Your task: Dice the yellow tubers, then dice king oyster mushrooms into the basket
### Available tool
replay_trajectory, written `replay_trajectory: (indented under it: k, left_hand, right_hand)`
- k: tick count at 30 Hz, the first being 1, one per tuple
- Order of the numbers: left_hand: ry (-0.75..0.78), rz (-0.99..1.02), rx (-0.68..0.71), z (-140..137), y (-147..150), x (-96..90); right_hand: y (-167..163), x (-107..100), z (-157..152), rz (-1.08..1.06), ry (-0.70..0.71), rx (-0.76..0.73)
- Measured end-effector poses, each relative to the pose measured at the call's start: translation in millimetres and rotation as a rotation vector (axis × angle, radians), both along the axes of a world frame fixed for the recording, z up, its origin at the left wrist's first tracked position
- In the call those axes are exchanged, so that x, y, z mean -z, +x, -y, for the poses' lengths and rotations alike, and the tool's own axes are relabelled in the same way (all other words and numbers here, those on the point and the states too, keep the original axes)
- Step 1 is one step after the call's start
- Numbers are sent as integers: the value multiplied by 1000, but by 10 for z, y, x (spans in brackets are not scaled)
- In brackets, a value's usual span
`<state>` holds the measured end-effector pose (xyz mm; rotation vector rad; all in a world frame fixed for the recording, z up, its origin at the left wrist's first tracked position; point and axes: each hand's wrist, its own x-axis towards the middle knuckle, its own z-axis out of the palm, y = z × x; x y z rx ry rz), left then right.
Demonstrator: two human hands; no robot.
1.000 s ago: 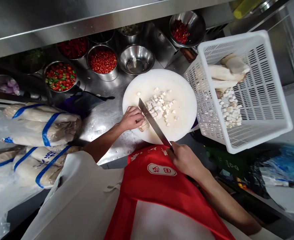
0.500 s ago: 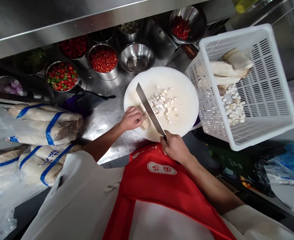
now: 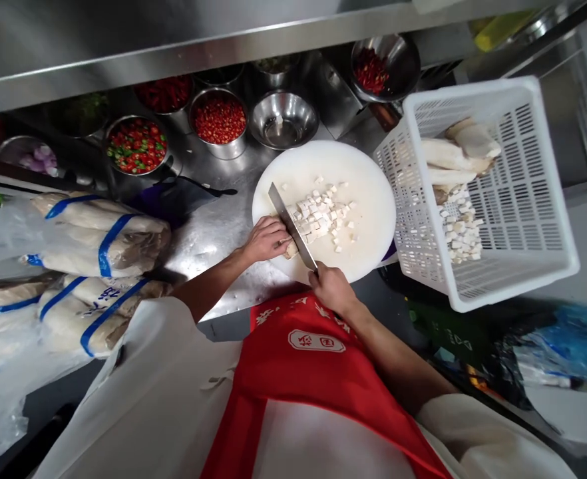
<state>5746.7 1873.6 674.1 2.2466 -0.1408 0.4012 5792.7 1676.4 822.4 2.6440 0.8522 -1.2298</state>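
Note:
On a round white cutting board point(image 3: 373, 193), my left hand point(image 3: 267, 239) has its fingers curled over the uncut end of a pale mushroom point(image 3: 290, 249), which is mostly hidden under them. My right hand point(image 3: 331, 287) grips the handle of a cleaver point(image 3: 293, 226). The blade runs diagonally over the mushroom, right beside my left fingertips. To the right of the blade lie many small white mushroom cubes point(image 3: 320, 211), some heaped and some scattered.
A white plastic basket point(image 3: 516, 299) with whole and diced mushrooms stands to the right. Behind the board are a metal bowl point(image 3: 298, 126) and containers of chopped red chillies point(image 3: 220, 120). Bagged mushrooms point(image 3: 138, 243) lie at left. A steel shelf edge point(image 3: 223, 43) overhangs the back.
The cleaver and my right hand have shifted left along the mushroom, closer to my left fingers. More cut pieces lie right of the blade. The camera view has also shifted slightly.

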Motion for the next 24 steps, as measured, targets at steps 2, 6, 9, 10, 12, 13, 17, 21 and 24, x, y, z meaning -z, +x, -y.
replay_trajectory:
  k: [2, 6, 9, 10, 12, 13, 17, 21, 24]
  left_hand:
    - [-25, -2, -1, -15, -51, -20]
    - [-43, 37, -85, -83, -146, -52]
    - [-19, 44, -137, -125, -157, -60]
    - [-5, 58, -133, -130, -146, -54]
    - [20, 106, -108, -123, -111, -25]
    - [30, 134, -92, -114, -92, -1]
    - [47, 154, -54, -69, -48, 135]
    - [62, 61, -54, -33, -55, 250]
    - [67, 26, -50, -3, -72, 293]
  right_hand:
    - [-16, -85, 41, 21, 53, 22]
    - [-115, -401, 129, 40, 94, 28]
    - [-181, -562, 139, 11, 51, -12]
    - [-194, -583, 132, 4, 30, -16]
    - [-201, -590, 112, -12, -3, -9]
    - [-198, -584, 100, -22, -13, -2]
    - [-161, -594, 57, -58, -35, 2]
    - [-127, -627, 11, -87, -89, -8]
    - [-143, -493, -44, -120, -102, 11]
